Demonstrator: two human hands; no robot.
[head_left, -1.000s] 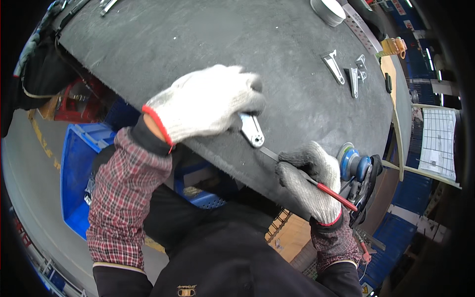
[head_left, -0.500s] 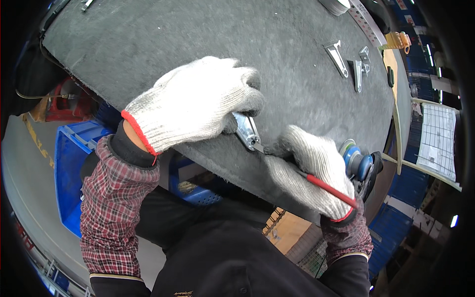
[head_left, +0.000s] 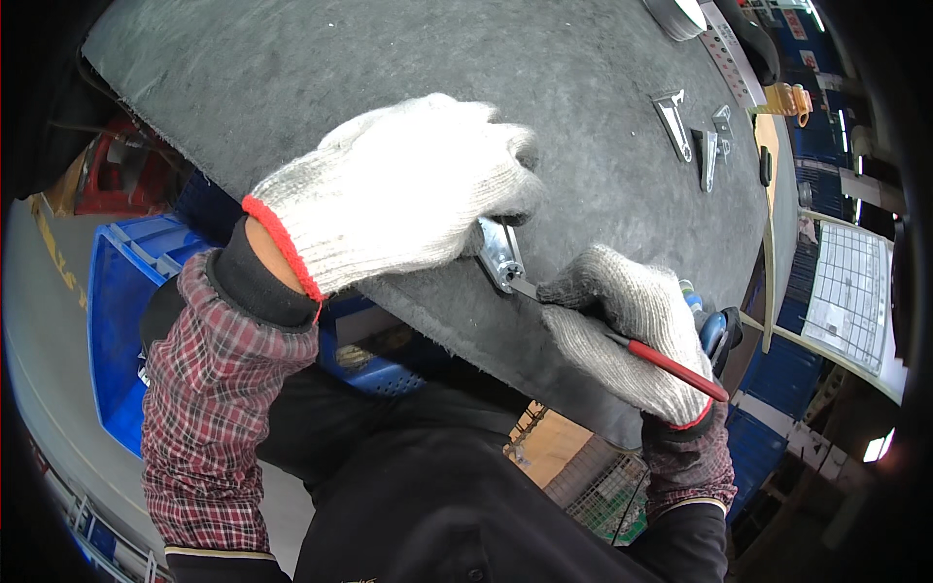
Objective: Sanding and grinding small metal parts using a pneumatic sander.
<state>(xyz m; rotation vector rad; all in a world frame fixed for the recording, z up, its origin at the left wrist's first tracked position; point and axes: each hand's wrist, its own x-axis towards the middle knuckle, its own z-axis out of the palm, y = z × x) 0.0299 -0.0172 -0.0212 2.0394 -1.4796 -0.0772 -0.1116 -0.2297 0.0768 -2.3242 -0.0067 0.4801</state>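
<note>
My left hand (head_left: 398,194), in a white knit glove with a red cuff, is closed around a shiny metal casting (head_left: 501,257) near the table's front edge. The near end of the casting, with a small round hole, sticks out below the fingers; the rest is hidden under the glove. My gloved right hand (head_left: 627,335) grips a slim red-handled file (head_left: 677,370). Its flat grey tip touches or nearly touches the casting's holed end, while the red handle runs out behind the palm.
Several similar metal castings (head_left: 673,126) lie at the far right of the grey-covered table (head_left: 573,58). A blue round power sander (head_left: 714,330) is beyond my right hand. Blue plastic bins (head_left: 126,330) stand below the table at left. An orange tape dispenser (head_left: 787,100) sits at the right edge.
Both hands, the casting and the file appear slightly further right in view, as the whole view has shifted. The grip of each hand is the same.
</note>
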